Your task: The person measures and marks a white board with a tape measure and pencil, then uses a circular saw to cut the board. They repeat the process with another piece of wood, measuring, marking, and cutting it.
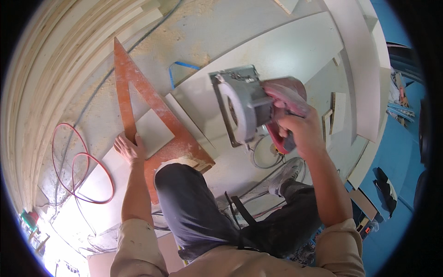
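Grasping with the closed right hand [297, 128] the red handle of a circular saw [247, 111], fingers wrapped around it, and holding this saw to the left of the same hand, over a white board [295, 55], with the flat base turned toward the left. Resting the left hand [130, 148], half open with fingers a little spread, upon one leg of an orange set square [150, 95], lying mostly ahead and to the right of this hand; cannot tell whether pinching or only pressing it.
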A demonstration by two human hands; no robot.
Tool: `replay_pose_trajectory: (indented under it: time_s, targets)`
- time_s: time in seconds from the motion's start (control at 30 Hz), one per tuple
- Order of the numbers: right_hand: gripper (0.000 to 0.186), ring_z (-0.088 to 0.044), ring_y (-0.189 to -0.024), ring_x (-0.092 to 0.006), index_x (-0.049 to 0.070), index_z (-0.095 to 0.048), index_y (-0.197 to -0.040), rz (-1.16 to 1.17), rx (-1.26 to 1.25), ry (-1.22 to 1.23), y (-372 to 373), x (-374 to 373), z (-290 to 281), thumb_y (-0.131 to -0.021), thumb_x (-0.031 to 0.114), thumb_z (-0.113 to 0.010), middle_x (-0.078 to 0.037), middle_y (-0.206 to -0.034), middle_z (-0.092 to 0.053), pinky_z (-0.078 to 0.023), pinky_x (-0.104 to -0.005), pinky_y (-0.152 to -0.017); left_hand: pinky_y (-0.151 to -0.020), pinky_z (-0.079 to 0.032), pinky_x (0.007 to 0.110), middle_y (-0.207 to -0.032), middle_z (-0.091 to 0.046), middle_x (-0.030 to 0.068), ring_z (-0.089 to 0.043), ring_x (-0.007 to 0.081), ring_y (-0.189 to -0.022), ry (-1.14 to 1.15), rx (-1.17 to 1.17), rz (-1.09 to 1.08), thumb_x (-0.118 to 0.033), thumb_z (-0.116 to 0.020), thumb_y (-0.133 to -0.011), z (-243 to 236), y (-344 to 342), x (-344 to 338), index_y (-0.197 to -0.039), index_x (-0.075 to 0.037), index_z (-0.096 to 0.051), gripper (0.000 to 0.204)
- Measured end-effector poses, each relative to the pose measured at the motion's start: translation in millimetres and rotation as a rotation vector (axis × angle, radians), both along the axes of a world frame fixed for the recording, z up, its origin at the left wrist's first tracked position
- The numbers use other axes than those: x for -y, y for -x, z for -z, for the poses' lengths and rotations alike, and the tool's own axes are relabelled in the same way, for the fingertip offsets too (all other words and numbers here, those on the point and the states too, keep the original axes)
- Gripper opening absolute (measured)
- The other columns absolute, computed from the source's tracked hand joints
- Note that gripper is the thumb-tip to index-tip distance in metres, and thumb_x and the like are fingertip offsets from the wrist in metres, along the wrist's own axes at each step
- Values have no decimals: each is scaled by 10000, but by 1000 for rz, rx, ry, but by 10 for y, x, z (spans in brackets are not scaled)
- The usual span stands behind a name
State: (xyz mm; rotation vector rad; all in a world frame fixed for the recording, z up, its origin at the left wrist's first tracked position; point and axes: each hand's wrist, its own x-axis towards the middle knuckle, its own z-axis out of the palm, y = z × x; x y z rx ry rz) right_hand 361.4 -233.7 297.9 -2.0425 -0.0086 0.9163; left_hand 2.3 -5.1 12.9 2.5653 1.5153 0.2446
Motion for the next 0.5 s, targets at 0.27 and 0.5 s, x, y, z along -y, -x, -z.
replay_pose_trajectory:
  time_s: [0.27, 0.5]
  targets:
    - [84, -459, -553, -140, 21, -566, -835, 482, -104, -221, -211, 1519, -415, -758, 54, -554, -35, -640, -467, -443, -338, -578, -1055, -272, 478, -1173, -524, 182, -446, 358, -1161, -74, -19, 18, -366, -576, -867, 22, -23, 40, -1210, -12, -481, 502]
    - [114, -496, -603, -160, -15, -518, -950, 470, -285, -700, -1149, 2263, -362, -894, 63, -579, -58, -716, -509, -471, -335, -625, -1065, -302, 487, -1387, -438, 191, -391, 370, -1292, -147, -216, -205, -389, -507, -937, 613, 164, 22, -1378, -49, -404, 566]
